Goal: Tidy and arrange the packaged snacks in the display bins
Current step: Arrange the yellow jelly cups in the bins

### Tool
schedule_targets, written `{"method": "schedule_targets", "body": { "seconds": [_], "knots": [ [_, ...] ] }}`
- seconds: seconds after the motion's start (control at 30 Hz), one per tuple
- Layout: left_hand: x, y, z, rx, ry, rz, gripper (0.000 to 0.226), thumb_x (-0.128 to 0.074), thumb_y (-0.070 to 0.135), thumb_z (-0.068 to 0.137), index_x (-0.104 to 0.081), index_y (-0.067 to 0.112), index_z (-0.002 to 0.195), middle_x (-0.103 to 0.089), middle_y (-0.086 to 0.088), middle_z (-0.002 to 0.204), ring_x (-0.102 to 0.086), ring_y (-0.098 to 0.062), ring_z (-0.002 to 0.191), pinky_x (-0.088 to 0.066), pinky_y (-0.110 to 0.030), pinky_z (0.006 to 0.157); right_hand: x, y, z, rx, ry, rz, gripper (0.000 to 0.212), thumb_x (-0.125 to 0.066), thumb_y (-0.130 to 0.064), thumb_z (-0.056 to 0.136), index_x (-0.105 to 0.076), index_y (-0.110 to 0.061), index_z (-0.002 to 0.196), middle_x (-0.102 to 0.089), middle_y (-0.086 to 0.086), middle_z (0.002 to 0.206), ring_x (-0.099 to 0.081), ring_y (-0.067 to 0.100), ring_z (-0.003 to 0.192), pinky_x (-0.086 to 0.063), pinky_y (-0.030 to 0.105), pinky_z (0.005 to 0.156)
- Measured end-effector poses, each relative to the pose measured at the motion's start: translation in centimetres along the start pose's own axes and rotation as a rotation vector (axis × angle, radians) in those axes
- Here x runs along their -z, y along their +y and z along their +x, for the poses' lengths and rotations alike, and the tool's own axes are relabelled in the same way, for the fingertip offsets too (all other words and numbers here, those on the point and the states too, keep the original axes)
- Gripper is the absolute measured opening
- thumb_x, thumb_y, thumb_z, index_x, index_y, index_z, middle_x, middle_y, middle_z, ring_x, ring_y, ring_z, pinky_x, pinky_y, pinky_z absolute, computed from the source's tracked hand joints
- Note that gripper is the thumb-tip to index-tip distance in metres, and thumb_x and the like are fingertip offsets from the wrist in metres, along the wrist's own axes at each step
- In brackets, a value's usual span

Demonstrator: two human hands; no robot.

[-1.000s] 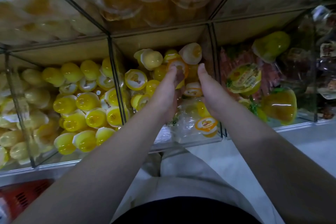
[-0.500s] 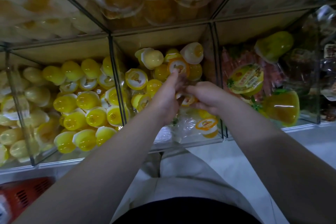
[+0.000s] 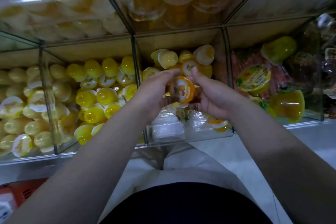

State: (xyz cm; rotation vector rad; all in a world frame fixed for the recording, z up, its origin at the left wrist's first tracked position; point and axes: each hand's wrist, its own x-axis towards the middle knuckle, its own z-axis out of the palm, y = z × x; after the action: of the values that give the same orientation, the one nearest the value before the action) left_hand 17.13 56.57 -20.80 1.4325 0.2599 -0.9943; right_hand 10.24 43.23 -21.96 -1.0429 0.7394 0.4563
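Hands from the head view: my left hand [image 3: 154,94] and right hand [image 3: 212,96] hold one orange jelly cup [image 3: 181,90] between them. Their fingers curl round its sides, its lid faces me, and it sits just above the middle bin [image 3: 190,133]. I judge I'm mid-sort, cup lifted and not yet placed. Next it wants setting gently among the back cups [image 3: 189,65] without toppling them.

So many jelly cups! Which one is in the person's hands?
The orange-lidded cup, held between the left hand and right hand above the middle bin, lid facing the camera. All others lie in the bins.
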Motion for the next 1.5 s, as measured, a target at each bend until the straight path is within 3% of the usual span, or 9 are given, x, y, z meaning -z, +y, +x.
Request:
{"method": "schedule_targets", "body": {
  "seconds": [0.13,0.27,0.47,0.6,0.77,0.93,1.23,1.33,1.5],
  "knots": [
    [2.3,1.7,-2.1,-0.049,-0.021,-0.028,0.028,-0.046,0.019,0.099,-0.064,0.011,0.12,-0.065,-0.005,0.123,-0.062,-0.018,0.092,-0.053,-0.024,0.061,-3.2,-1.1,-1.3,0.057,-0.007,0.041,0.03,-0.042,-0.037,0.101,-0.06,-0.016,0.112,-0.063,0.007,0.09,-0.059,0.012,0.068,-0.047,0.02,0.053],
    [4.5,3.2,-4.2,-0.119,-0.015,-0.064,0.019,-0.047,0.016,0.1,-0.064,0.013,0.108,-0.069,-0.007,0.103,-0.065,-0.017,0.085,-0.055,-0.026,0.067,-6.4,-1.9,-2.2,0.122,-0.067,0.067,0.017,-0.048,-0.022,0.099,-0.063,-0.015,0.103,-0.063,0.004,0.083,-0.057,0.009,0.066,-0.048,0.016,0.05],
    [7.8,6.3,-7.0,-0.13,-0.045,0.059,0.019,-0.053,0.033,0.096,-0.065,0.019,0.098,-0.069,0.003,0.081,-0.063,-0.007,0.066,-0.05,-0.021,0.056,-10.7,-3.2,-3.3,0.208,-0.027,0.018,0.025,-0.054,-0.036,0.091,-0.063,-0.013,0.096,-0.066,0.003,0.079,-0.057,0.008,0.064,-0.046,0.015,0.047],
    [9.4,7.9,-8.4,-0.198,-0.065,0.097,0.017,-0.055,0.03,0.096,-0.064,0.02,0.086,-0.068,0.006,0.077,-0.059,-0.01,0.072,-0.05,-0.026,0.062,-13.6,-4.5,-4.3,0.219,0.049,0.065,0.037,-0.049,-0.048,0.093,-0.062,-0.015,0.085,-0.062,0.0,0.063,-0.055,0.007,0.05,-0.047,0.018,0.045],
    [11.1,9.4,-9.7,-0.318,-0.075,0.046,0.006,-0.062,0.014,0.092,-0.064,0.019,0.09,-0.068,-0.001,0.084,-0.064,-0.007,0.063,-0.056,-0.022,0.063,-16.6,-6.1,-5.0,0.23,0.029,0.16,0.047,-0.043,-0.056,0.093,-0.063,-0.012,0.091,-0.061,0.005,0.072,-0.055,0.01,0.054,-0.05,0.02,0.047],
    [13.6,11.3,-10.2,-0.448,-0.021,0.078,0.013,-0.066,0.012,0.089,-0.068,0.024,0.093,-0.072,0.006,0.089,-0.067,-0.007,0.077,-0.053,-0.022,0.068,-19.2,-7.4,-5.4,0.303,-0.048,0.194,0.037,-0.045,-0.046,0.096,-0.063,-0.014,0.098,-0.064,0.005,0.086,-0.057,0.012,0.069,-0.052,0.021,0.051],
    [17.4,14.2,-10.6,-0.651,-0.03,0.029,0.021,-0.063,0.004,0.089,-0.071,0.023,0.092,-0.073,0.002,0.09,-0.068,-0.013,0.087,-0.053,-0.026,0.075,-23.4,-9.1,-4.0,0.431,-0.041,0.021,0.033,-0.061,-0.044,0.071,-0.065,-0.018,0.092,-0.064,-0.003,0.077,-0.053,0.007,0.067,-0.047,0.017,0.049],
    [18.4,15.2,-10.3,-0.7,0.008,0.072,0.02,-0.066,0.007,0.088,-0.071,0.026,0.087,-0.073,0.009,0.083,-0.067,-0.009,0.085,-0.051,-0.023,0.074,-24.4,-10.2,-3.5,0.512,0.067,-0.099,0.024,-0.061,-0.043,0.084,-0.065,-0.019,0.085,-0.061,-0.008,0.066,-0.052,0.003,0.056,-0.043,0.015,0.046],
    [19.7,17.3,-9.6,-0.732,0.105,0.101,0.051,-0.044,-0.008,0.089,-0.076,0.03,0.08,-0.074,0.01,0.081,-0.068,-0.005,0.088,-0.05,-0.021,0.08,-25.5,-12.9,-2.5,0.708,0.169,-0.362,0.03,-0.074,-0.048,0.077,-0.072,-0.024,0.096,-0.072,-0.007,0.088,-0.063,0.013,0.079,-0.047,0.027,0.062]
  ]
}}
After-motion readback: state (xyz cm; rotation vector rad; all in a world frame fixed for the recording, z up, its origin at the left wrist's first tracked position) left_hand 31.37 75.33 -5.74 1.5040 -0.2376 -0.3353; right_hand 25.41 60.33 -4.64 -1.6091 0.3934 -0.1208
